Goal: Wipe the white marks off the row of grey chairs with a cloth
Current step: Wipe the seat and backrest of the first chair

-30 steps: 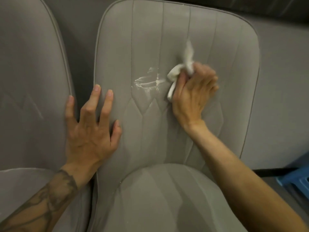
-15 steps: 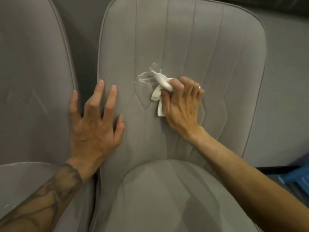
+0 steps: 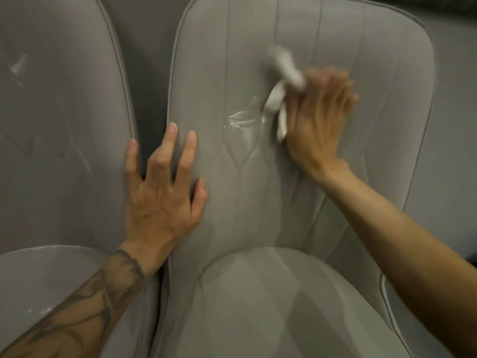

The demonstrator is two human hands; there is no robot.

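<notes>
Wiping: right hand (image 3: 320, 120) grips crumpled white cloth (image 3: 286, 71), left hand (image 3: 160, 202) splayed on grey padded chair (image 3: 219, 60). Next, fingers sweep across white smear (image 3: 241, 120).

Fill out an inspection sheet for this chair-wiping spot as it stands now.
Surface: middle chair backrest, grey and stitched; white smear at its centre, not yet wiped off.
Job's things: white cloth, motion-blurred, up and right of the smear; left chair bears a white mark on its backrest and specks on its seat.
Clutter: nothing seen.
Hands: left hand open, fingers spread, pressing the middle backrest's left edge; right hand grips the cloth against the backrest.
Cables: nothing seen.
Surroundings: plain grey wall behind the chairs.
</notes>
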